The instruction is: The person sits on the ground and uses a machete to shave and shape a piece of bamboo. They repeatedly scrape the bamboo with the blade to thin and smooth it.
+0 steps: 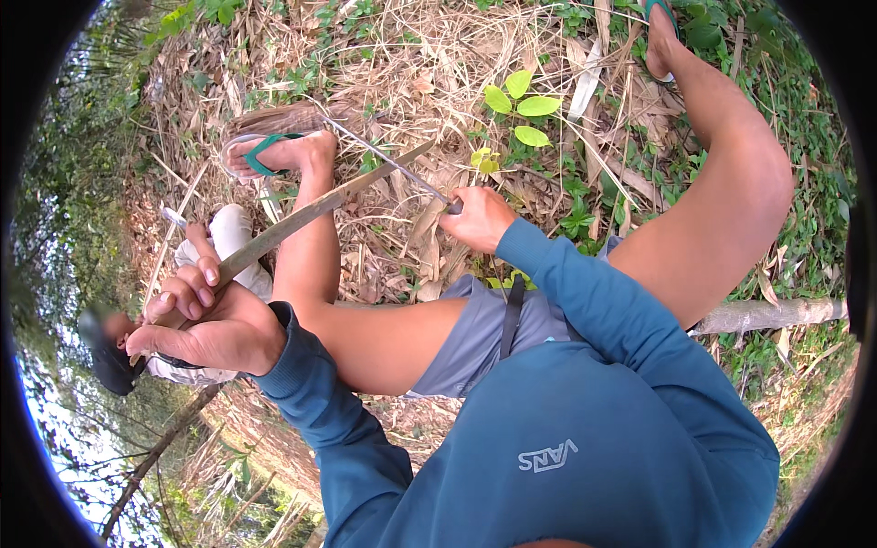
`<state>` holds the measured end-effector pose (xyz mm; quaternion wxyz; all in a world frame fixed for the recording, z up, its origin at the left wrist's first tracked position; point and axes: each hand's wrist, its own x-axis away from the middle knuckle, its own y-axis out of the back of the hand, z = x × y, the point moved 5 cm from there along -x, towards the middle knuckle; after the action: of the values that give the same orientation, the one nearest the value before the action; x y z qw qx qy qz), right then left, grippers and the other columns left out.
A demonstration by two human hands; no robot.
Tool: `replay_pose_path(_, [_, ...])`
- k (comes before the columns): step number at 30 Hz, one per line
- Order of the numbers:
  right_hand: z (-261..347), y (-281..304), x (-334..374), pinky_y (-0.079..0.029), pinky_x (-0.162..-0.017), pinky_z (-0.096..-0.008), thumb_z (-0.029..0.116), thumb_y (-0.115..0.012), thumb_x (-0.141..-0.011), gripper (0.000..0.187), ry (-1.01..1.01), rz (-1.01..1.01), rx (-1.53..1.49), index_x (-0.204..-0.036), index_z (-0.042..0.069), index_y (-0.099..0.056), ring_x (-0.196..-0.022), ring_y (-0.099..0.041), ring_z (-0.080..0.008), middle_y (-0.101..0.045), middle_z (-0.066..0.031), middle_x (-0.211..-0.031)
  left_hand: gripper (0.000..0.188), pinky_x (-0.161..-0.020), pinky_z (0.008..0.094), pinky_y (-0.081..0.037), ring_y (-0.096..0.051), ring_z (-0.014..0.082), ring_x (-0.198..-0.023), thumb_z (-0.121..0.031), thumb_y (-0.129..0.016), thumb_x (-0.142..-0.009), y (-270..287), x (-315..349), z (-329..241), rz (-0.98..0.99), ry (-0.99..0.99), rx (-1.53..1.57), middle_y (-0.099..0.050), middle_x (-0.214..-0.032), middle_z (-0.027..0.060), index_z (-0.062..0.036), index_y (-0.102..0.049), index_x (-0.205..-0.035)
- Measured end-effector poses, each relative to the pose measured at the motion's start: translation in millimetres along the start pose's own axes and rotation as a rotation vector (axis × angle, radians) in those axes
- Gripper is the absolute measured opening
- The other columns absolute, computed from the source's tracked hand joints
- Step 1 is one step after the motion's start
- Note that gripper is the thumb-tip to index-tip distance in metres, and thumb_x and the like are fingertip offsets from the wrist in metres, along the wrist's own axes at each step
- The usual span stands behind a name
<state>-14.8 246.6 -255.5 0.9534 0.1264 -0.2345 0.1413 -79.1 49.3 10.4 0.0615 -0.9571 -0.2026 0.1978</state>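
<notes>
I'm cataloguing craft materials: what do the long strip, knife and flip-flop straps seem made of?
Long strip: probably split bamboo or wood, matte, from its flat, dull greenish-tan surface.
Knife: blade likely smooth steel, being thin and grey; dark handle mostly hidden by the right hand, material unclear.
Flip-flop straps: perhaps smooth rubber or plastic, judging by their even green colour.
</notes>
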Motion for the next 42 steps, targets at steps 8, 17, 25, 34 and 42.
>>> replay_pose_path(8, [8,-3,5,-0.047,-0.062,-0.0444,0.028,-0.062,-0.077,0.028,0.097,-0.018,-0.056,-0.074,0.0,-0.059,-0.059,-0.057,-0.0382,-0.057,-0.0214,-0.062,0.056,-0.102,0.075,-0.027,-0.032,0.0131,-0.051,-0.066,-0.053,-0.084,-6,7,-11,-0.093,-0.07,-0.111,-0.029,-0.053,-0.0033,-0.0133,-0.052,-0.066])
replay_pose_path(17, [-68,-9,-39,-0.052,-0.085,-0.0445,0.029,-0.058,-0.077,0.037,-0.231,-0.001,0.132,-0.089,-0.006,-0.068,-0.089,-0.066,-0.04,-0.066,-0.0279,-0.091,0.057,-0.055,0.0271,-0.035,-0.035,0.0136,-0.057,-0.065,-0.062,-0.078,-4,1,-5,-0.14,-0.054,-0.075,-0.034,-0.058,-0.0017,-0.0122,-0.048,-0.063])
replay_pose_path(25, [-139,-3,-76,-0.053,-0.076,-0.0423,0.034,-0.061,-0.076,0.042,-0.405,0.025,0.095,-0.086,-0.007,-0.067,-0.08,-0.067,-0.0374,-0.067,-0.0257,-0.083,0.057,-0.065,0.0351,-0.047,-0.035,0.0142,-0.053,-0.065,-0.06,-0.081,30,-47,-21,0.156,0.091,0.105,-0.034,-0.052,-0.0019,-0.0108,-0.051,-0.067])
replay_pose_path(34, [35,-20,21,-0.048,-0.061,-0.0437,0.03,-0.066,-0.076,0.029,0.279,0.084,-0.022,-0.085,0.002,-0.063,-0.061,-0.062,-0.0352,-0.059,-0.0169,-0.061,0.049,-0.051,0.0256,-0.029,-0.029,0.0093,-0.045,-0.052,-0.054,-0.091,9,-21,-11,0.423,0.146,0.223,-0.034,-0.046,-0.0044,-0.0114,-0.048,-0.064])
replay_pose_path(42, [-58,-14,-18,-0.052,-0.072,-0.0457,0.031,-0.06,-0.075,0.032,-0.105,-0.02,0.087,-0.082,0.0,-0.064,-0.071,-0.064,-0.039,-0.063,-0.0225,-0.069,0.054,-0.067,0.0385,-0.025,-0.027,0.0104,-0.04,-0.056,-0.051,-0.092,1,-16,-3,0.296,0.104,0.113,-0.03,-0.042,-0.0037,-0.0119,-0.048,-0.061])
